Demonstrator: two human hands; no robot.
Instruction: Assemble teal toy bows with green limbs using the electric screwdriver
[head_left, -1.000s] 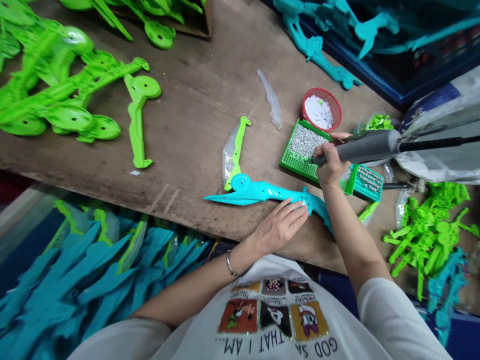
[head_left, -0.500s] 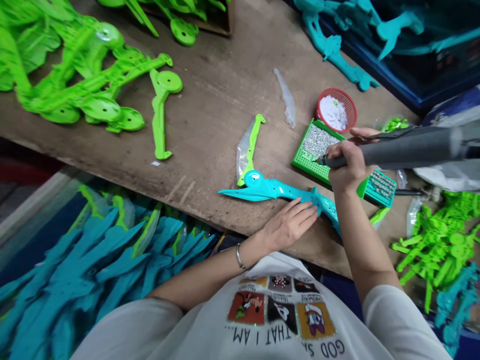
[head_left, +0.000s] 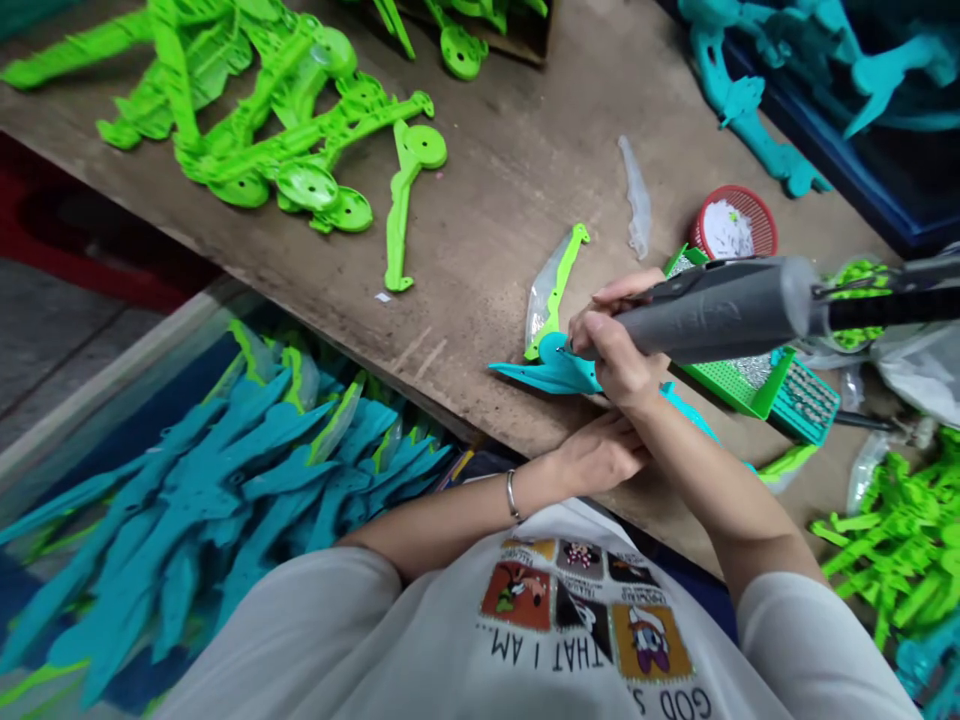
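My right hand [head_left: 619, 350] is wrapped round a grey power screwdriver [head_left: 712, 310], its tip over the round end of a blue plastic part [head_left: 559, 370]. That part lies near the table's front edge, its middle hidden under my right hand. My left hand [head_left: 600, 455] rests at the part's near side, partly behind my right wrist; what its fingers hold, if anything, is hidden. A green strip [head_left: 559, 300] with a clear piece [head_left: 541, 298] along it meets the blue part's round end.
A green screw tray [head_left: 731, 385], a teal rack [head_left: 806, 400] and a red basket [head_left: 763, 225] stand at the right. Green parts [head_left: 307, 185] lie at the upper left. Blue parts [head_left: 202, 490] fill a bin below the table edge.
My right hand has brought the screwdriver left from the screw tray to the round end of the blue part. My left hand's fingers are now mostly hidden. The view has shifted.
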